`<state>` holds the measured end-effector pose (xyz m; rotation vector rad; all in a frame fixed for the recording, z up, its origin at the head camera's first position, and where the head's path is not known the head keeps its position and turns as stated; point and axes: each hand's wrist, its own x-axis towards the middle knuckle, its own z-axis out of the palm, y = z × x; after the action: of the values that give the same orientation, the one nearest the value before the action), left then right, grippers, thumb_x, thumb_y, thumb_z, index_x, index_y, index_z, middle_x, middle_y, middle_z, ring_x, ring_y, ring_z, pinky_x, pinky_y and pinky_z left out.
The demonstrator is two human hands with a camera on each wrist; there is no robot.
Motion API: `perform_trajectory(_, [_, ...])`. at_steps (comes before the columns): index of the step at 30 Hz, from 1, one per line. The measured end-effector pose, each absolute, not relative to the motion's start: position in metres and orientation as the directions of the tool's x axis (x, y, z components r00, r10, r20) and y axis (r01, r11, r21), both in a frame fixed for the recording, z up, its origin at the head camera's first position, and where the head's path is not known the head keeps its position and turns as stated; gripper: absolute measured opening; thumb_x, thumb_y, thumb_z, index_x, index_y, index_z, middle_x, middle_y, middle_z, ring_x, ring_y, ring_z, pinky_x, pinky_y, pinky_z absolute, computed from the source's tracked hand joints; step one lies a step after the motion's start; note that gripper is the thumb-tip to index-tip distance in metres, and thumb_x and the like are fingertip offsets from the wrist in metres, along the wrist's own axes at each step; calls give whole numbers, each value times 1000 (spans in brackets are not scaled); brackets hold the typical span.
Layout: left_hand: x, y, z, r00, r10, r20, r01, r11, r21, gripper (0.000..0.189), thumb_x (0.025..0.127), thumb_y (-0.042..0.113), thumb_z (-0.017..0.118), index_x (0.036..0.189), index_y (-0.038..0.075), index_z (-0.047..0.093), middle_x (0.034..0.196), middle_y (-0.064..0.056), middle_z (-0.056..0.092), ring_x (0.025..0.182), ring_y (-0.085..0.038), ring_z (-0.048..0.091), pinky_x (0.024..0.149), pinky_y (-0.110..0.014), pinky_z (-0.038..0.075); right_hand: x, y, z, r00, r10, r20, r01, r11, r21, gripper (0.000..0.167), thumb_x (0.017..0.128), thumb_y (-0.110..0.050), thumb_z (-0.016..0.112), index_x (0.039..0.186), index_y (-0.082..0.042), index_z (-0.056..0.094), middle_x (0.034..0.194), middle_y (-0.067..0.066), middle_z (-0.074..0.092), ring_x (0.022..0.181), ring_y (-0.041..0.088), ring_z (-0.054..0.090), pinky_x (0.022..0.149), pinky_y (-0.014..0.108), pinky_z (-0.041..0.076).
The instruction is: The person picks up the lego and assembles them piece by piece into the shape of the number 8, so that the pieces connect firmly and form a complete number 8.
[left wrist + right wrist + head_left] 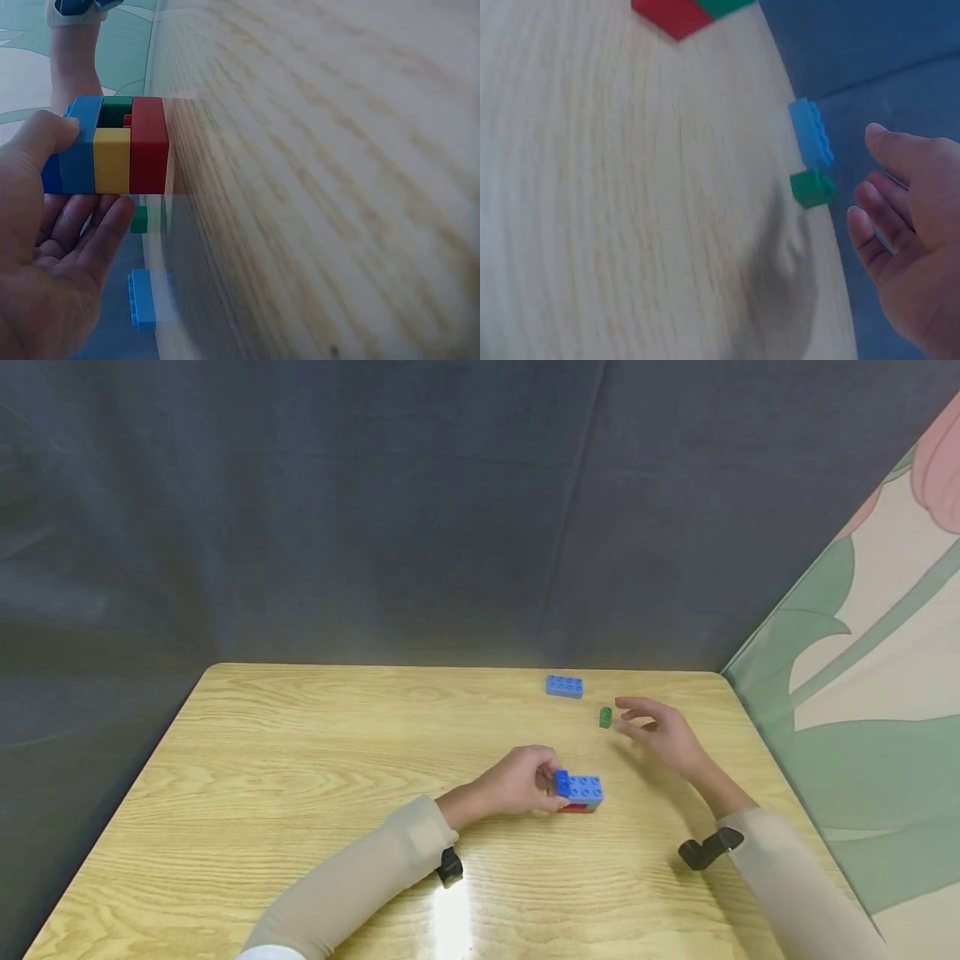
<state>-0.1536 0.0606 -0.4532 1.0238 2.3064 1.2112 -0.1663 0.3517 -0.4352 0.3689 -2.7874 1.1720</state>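
Observation:
My left hand (517,781) grips the left end of a small stack of toy bricks (586,788) on the table. In the left wrist view the stack shows a red brick (149,146) at the bottom, yellow (112,161) and green (117,112) bricks in the middle with a gap between, and a blue brick above. A small dark blue brick (562,782) tops its left end. Just right of a small loose green brick (605,717), my right hand (663,737) hovers with fingers apart, holding nothing; the right wrist view shows the green brick (811,188) free of it.
A loose blue brick (564,686) lies near the far edge of the wooden table (300,735), behind the green one. A dark curtain (375,527) hangs behind the table, and a floral cloth (885,760) runs along its right side.

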Motion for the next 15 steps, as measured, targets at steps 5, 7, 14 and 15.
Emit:
perform_trajectory(5, [-154, 61, -454, -682, 731, 30, 444, 381, 811, 28, 84, 18, 86, 98, 9, 63, 94, 7, 64, 86, -6, 61, 75, -14, 51, -178, 356, -448, -972, -167, 167, -236, 642, -729, 46, 97, -9, 69, 138, 7, 56, 134, 27, 60, 111, 38, 62, 85, 27, 56])
perform_trajectory(7, [-154, 62, -454, -681, 732, 29, 444, 381, 811, 28, 84, 18, 86, 97, 10, 63, 94, 7, 64, 86, -6, 62, 75, -14, 51, -182, 356, -453, -976, -159, 151, -218, 635, -741, 49, 97, -11, 70, 139, 7, 54, 133, 28, 59, 111, 40, 62, 91, 42, 56])
perform_trajectory(14, [-153, 63, -453, -672, 740, 21, 435, 372, 820, 27, 84, 17, 86, 96, 10, 63, 95, 6, 64, 88, -8, 63, 76, -14, 52, -190, 356, -468, -986, -131, 101, -162, 655, -738, 54, 97, -15, 71, 143, 7, 50, 133, 30, 59, 114, 47, 60, 100, 63, 47])
perform_trajectory(15, [-153, 63, -453, -671, 741, 22, 438, 372, 818, 27, 84, 17, 86, 95, 10, 63, 94, 7, 64, 88, -8, 63, 76, -14, 52, -191, 355, -469, -987, -128, 99, -160, 660, -734, 54, 97, -14, 71, 143, 7, 51, 132, 30, 59, 114, 46, 60, 100, 63, 47])
